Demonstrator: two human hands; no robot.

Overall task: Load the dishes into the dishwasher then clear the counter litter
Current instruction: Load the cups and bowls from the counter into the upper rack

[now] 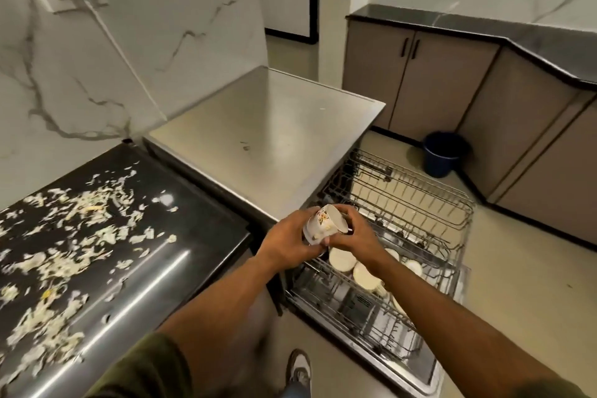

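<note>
A white cup with a floral print (326, 223) is tilted on its side between both hands, above the pulled-out upper dishwasher rack (420, 203). My left hand (290, 237) grips its base and body. My right hand (352, 231) holds its rim side, fingers curled round it. Several white upturned cups (342, 260) sit in the rack just under the hands. The lower rack (371, 320) and the open door lie beneath. Shredded pale litter (64, 236) is scattered over the black counter (200, 229) at the left.
The dishwasher's steel top (268, 132) stands behind the hands. A blue bucket (442, 153) sits on the floor by the brown cabinets (436, 81). A white cable (129, 64) runs from a wall socket down behind the dishwasher. My shoe (298, 368) is on the floor below.
</note>
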